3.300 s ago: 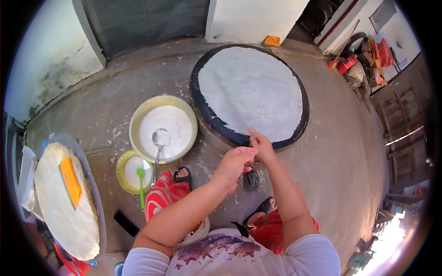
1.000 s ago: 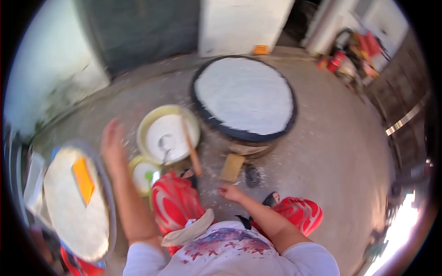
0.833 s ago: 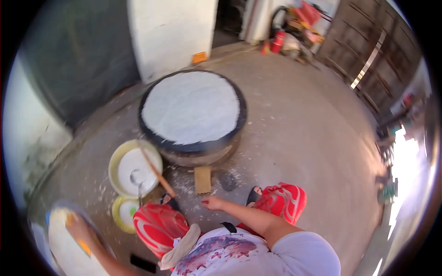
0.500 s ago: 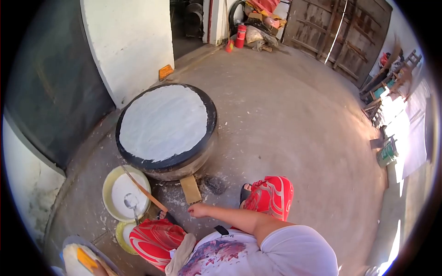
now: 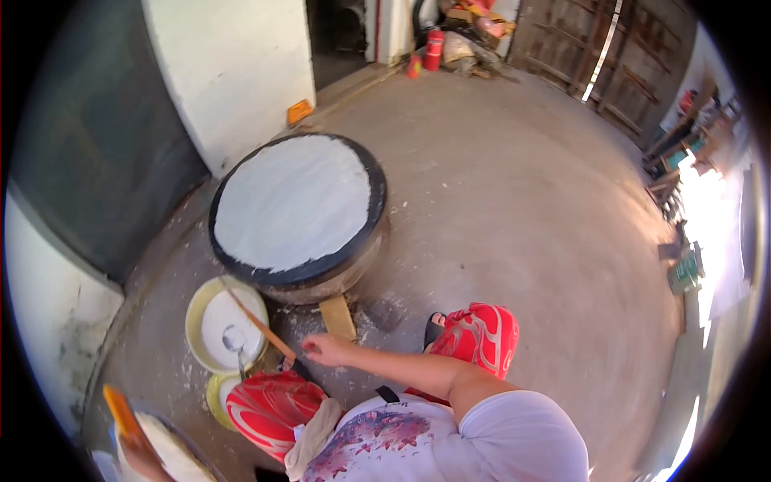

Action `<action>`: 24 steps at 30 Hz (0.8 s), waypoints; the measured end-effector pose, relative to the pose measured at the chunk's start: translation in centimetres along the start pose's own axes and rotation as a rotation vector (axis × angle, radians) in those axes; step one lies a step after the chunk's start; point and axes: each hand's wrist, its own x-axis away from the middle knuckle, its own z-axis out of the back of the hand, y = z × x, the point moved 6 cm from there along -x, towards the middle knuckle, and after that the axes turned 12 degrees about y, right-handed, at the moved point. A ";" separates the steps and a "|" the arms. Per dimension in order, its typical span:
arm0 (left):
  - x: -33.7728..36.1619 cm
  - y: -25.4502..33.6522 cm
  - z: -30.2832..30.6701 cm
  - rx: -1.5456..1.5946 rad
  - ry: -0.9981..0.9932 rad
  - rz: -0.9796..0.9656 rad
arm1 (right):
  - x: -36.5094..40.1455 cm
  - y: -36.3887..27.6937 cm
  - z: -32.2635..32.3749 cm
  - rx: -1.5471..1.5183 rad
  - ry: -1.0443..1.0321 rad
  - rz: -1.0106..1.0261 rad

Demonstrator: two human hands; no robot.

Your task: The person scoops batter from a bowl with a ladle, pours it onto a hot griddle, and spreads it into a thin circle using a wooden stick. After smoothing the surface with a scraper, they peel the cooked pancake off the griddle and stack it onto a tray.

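In the lower left corner my left hand, partly cut off, is closed on an orange flat scraper. Beside it is a container with a pale mass, mostly hidden at the frame edge. My right hand has loosely bent fingers, holds nothing I can see, and hovers near the end of a wooden stick. That stick leans across a cream bucket of white batter, where a metal ladle also rests. A round black-rimmed griddle carries a wide white layer of batter.
A smaller yellow bowl sits by my left knee. A tan board lies against the griddle base. Farther off are a red extinguisher, an orange object by the wall, wooden doors and a green bucket.
My right hand has moved left toward the stick's end, its fingers loosening. My left hand has raised the orange scraper, which now stands more upright. The view has shifted slightly.
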 end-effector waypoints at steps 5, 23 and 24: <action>6.3 21.9 5.0 0.333 0.156 -0.529 | -1.6 -15.5 5.7 0.009 0.244 0.425; 15.2 28.1 1.6 0.684 -0.307 -0.379 | -9.6 9.9 33.4 0.378 0.953 -0.431; 15.8 27.6 1.2 0.700 -0.331 -0.278 | -10.6 11.3 34.2 0.384 0.947 -0.435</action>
